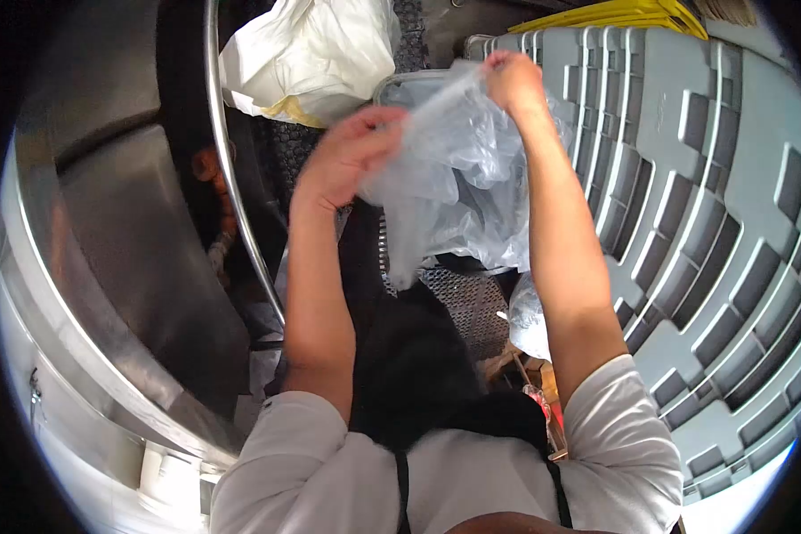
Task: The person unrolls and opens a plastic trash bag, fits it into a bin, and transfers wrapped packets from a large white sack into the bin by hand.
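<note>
A clear plastic bag [485, 147] is spread over a bin-like container [409, 86], with much of the container hidden beneath it. My right hand [514, 82] pinches the bag's upper edge at the far side. My left hand [351, 156], smeared by motion, has its fingertips at the bag's near left edge, thumb and fingers closing on the film. Between both hands a strip of the plastic is stretched, while a loose fold [407, 240] hangs down toward my legs.
On the right stand stacked grey plastic crates [667, 160], with a yellow item [627, 13] on top. A white bag [316, 58] lies beyond my left hand. At left a metal rail [225, 160] runs beside steel equipment [142, 258]. Perforated matting [472, 307] covers the floor.
</note>
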Demonstrator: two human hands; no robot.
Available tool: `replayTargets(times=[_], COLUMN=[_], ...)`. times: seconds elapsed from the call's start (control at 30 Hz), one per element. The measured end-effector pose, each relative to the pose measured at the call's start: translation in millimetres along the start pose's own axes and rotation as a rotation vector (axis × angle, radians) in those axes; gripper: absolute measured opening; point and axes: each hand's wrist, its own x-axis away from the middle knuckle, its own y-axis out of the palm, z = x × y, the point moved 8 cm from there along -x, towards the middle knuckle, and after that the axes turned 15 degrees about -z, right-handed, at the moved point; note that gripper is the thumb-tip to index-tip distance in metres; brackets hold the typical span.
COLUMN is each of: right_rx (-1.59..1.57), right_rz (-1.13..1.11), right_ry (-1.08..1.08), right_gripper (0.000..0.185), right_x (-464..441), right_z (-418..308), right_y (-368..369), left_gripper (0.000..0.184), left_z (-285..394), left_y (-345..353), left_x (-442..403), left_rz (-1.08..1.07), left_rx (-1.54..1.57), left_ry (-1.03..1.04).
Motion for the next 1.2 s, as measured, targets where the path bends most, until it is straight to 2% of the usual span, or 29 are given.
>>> replayTargets(times=[0.03, 0.1, 0.17, 0.27, 0.37, 0.4, 0.47, 0.5, 0.57, 0.6, 0.7, 0.73, 0.77, 0.83, 0.9, 0.93, 0.97, 1.03, 1.07, 1.1, 1.13, 1.17, 1.2], right_rx=[-0.036, -0.029, 0.191, -0.26, -0.803, -1.062, -0.524, -0.242, -0.224, -0.157, -0.039, -0.019, -0.001, 0.033, -0.272, -0.42, -0.675, -1.125, -1.261, -1.395, -1.527, -1.643, -1.752], right_rz=[0.022, 0.251, 0.365, -0.249, -0.415, -0.259, 0.169, 0.371, 0.612, 0.626, 0.568, 0.56, 0.552, 0.51, 0.558, 0.576, 0.477, 0.473, 0.438, 0.396, 0.349, 0.411, 0.477], right_ry=[-0.009, -0.161, -0.398, -0.204, -0.234, -0.351, -0.281, -0.238, -0.322, -0.32, -0.284, -0.278, -0.273, -0.245, -0.009, 0.114, 0.337, 0.656, 0.59, 0.513, 0.434, 0.396, 0.358], right_gripper=[0.014, 0.011, 0.042, 0.039, 0.036, 0.033, 0.031, 0.031, 0.009, 0.011, 0.016, 0.018, 0.021, 0.04, 0.057, 0.065, 0.08, 0.07, 0.065, 0.061, 0.056, 0.05, 0.045], right_x=[-12, -40, -108, -147, -122, -137, -80, -36, 33, 62, 147, 177, 207, 273, 311, 328, 330, 321, 306, 291, 283, 291, 301], right_z=[-12, -44, -25, 11, 24, 47, 34, 21, 11, 13, 31, 38, 44, 53, 87, 103, 127, 158, 165, 172, 172, 169, 164], right_y=[-9, -13, 36, 108, 103, 104, 40, 11, -1, 6, 52, 65, 78, 93, 114, 125, 148, 193, 200, 206, 211, 208, 197], left_gripper=[0.026, 0.027, 0.028, 0.028, 0.029, 0.03, 0.033, 0.034, 0.035, 0.035, 0.036, 0.037, 0.039, 0.047, 0.062, 0.064, 0.066, 0.057, 0.056, 0.055, 0.054, 0.052, 0.049], left_z=[8, 18, 5, -67, -100, -101, -104, -122, -166, -184, -227, -232, -201, -172, -159, -164, -169, -234, -250, -259, -269, -292, -286], left_y=[-20, -54, -80, -121, -129, -123, -101, -107, -100, -101, -137, -149, -131, -130, -105, -71, -31, 22, 56, 60, 64, 43, 48], left_x=[-9, -34, -64, -106, -105, -96, -73, -77, -86, -91, -102, -95, -67, -6, 75, 111, 137, 138, 128, 119, 110, 98, 95], left_rz=[0.104, 0.351, 0.634, 0.658, 0.495, 0.541, 0.62, 0.605, 0.537, 0.516, 0.364, 0.36, 0.372, 0.816, 1.012, 1.094, 1.17, 0.911, 0.89, 0.838, 0.787, 0.692, 0.626], left_rx=[-0.065, -0.311, -0.672, -0.573, -0.613, -0.677, -0.806, -0.428, 0.322, 0.405, 0.093, 0.048, 0.011, 0.432, 0.304, 0.267, 0.231, 0.276, 0.336, 0.216, 0.093, -0.206, 0.286], left_ry=[0.056, 0.174, 0.301, 0.11, 0.112, 0.209, 0.404, 0.349, 0.207, 0.121, -0.129, -0.126, -0.207, 0.326, 0.413, 0.401, 0.395, 0.244, 0.092, 0.024, -0.038, -0.027, 0.168])
